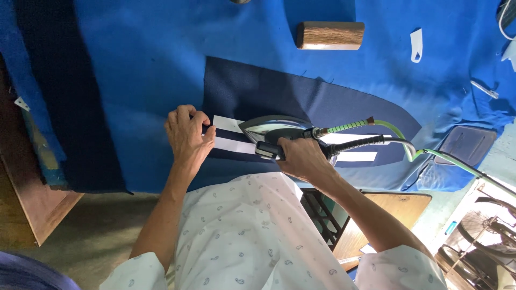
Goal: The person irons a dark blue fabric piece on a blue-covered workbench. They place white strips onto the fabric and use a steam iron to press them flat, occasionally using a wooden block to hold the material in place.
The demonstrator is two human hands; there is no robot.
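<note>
Left hand (185,134): it lies flat on the near left end of the navy cloth piece (301,99), fingers bent and close together, pinching the end of a white strip (228,124) to keep it in place.
Right hand (301,158): it is closed around the black handle of the steam iron (274,131), fingers wrapped tight.
Steam iron: it stands on the white strips, near the middle of the navy piece, its point toward the left hand; a black cable and a green hose (387,129) leave it to the right.
White strips: two lie side by side along the near edge of the navy piece; one end shows left of the iron, another part (357,156) shows right of it.
Progress: in my judgement the pressing is in the middle; which part is already pressed flat, I cannot tell.
Table: the blue cover (150,64) carries a wooden block (329,35) at the far side, well apart from the hands.
</note>
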